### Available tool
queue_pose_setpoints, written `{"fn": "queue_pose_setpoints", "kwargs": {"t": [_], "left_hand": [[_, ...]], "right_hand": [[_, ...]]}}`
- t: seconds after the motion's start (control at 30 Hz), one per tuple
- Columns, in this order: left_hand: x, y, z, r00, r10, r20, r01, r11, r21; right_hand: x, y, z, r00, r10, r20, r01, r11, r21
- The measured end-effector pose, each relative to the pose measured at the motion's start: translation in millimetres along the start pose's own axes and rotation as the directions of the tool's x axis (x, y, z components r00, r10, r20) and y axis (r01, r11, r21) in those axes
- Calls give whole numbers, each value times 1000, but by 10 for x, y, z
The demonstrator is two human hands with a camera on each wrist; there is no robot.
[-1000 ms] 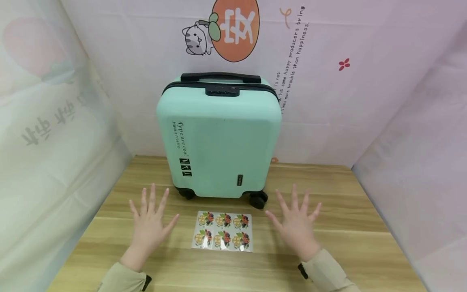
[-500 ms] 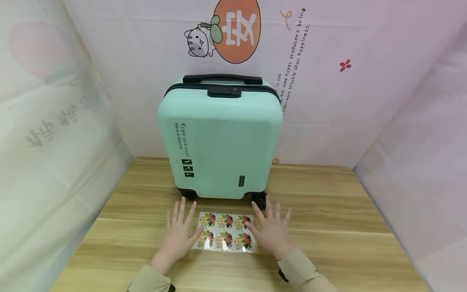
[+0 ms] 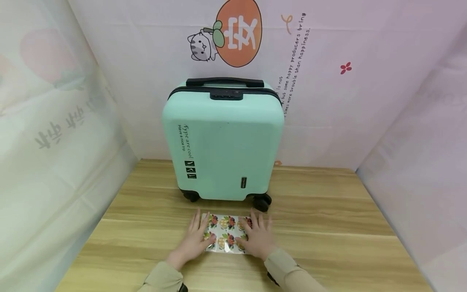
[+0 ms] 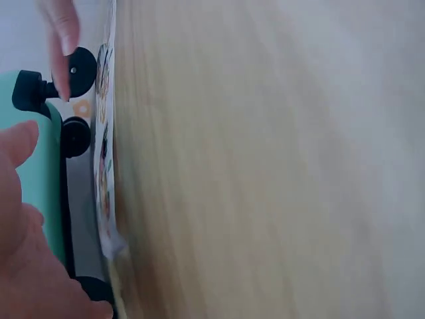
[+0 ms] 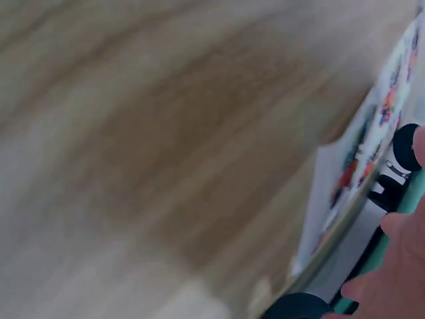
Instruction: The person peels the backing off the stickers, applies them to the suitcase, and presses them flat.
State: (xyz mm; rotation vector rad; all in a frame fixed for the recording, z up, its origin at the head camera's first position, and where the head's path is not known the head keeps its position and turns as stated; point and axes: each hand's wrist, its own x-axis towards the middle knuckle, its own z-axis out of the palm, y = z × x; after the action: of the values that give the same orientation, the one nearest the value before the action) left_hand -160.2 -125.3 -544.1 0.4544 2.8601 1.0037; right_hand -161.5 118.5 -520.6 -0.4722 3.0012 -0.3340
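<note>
A sheet of round fruit-print stickers (image 3: 228, 232) lies on the wooden table, in front of a mint-green suitcase. My left hand (image 3: 193, 242) is at the sheet's left edge, its fingers extended and partly covering the left stickers. Over the right edge, my right hand (image 3: 260, 241) has its fingers spread, hiding part of that side. In the left wrist view the sheet (image 4: 105, 146) appears nearly edge-on, with my left hand (image 4: 30, 259) beside it. The right wrist view shows the sheet (image 5: 362, 149) and part of my right hand (image 5: 402, 272). Contact with the sheet cannot be told.
The suitcase (image 3: 224, 158) stands upright on black wheels (image 3: 262, 202) just behind the sheet, its black handle (image 3: 225, 82) on top. Printed cloth (image 3: 321, 105) hangs behind and at both sides of the wooden table (image 3: 328, 243).
Both hands have moved inward, from well out on either side to the sheet's left and right edges. The suitcase and sheet stay in place; the head view has shifted slightly.
</note>
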Motion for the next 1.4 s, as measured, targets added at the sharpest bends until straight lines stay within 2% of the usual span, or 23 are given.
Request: {"fn": "queue_pose_setpoints", "kwargs": {"t": [0.1,0.23,0.5,0.63,0.7,0.83,0.93,1.0,1.1,1.17,1.3,1.4], "left_hand": [[26,-16,25,999,-15,34,16,999,-35],[39,-6,41,998,-27,57,28,999,-23],[2,31,64,992,-64,111,55,995,84],[32,52,82,993,-70,92,64,996,63],[66,62,93,997,-58,60,56,998,27],[155,69,88,998,-45,-49,45,999,9],[213,65,32,988,-103,-115,94,992,-85],[241,60,-25,977,-173,-129,146,970,-195],[265,38,-102,963,-243,-118,192,924,-329],[275,22,-134,959,-263,-101,213,913,-349],[290,7,-147,969,-235,-72,212,949,-234],[310,6,-131,976,-200,-84,189,974,-124]], "right_hand": [[41,19,42,999,11,48,-12,1000,20],[78,41,77,995,17,97,-18,1000,6],[73,8,109,990,8,140,-10,1000,12],[73,-12,125,990,20,141,-18,1000,-12],[80,-23,140,990,18,140,-11,999,-50],[95,-51,167,989,20,149,-3,993,-115],[89,-78,165,986,25,162,-1,990,-143],[79,-94,160,986,23,167,4,986,-165],[70,-108,160,987,17,161,15,981,-193],[68,-109,166,989,8,146,22,979,-204],[71,-86,175,994,-22,104,42,980,-193],[90,-45,188,998,-45,48,51,989,-140]]}}
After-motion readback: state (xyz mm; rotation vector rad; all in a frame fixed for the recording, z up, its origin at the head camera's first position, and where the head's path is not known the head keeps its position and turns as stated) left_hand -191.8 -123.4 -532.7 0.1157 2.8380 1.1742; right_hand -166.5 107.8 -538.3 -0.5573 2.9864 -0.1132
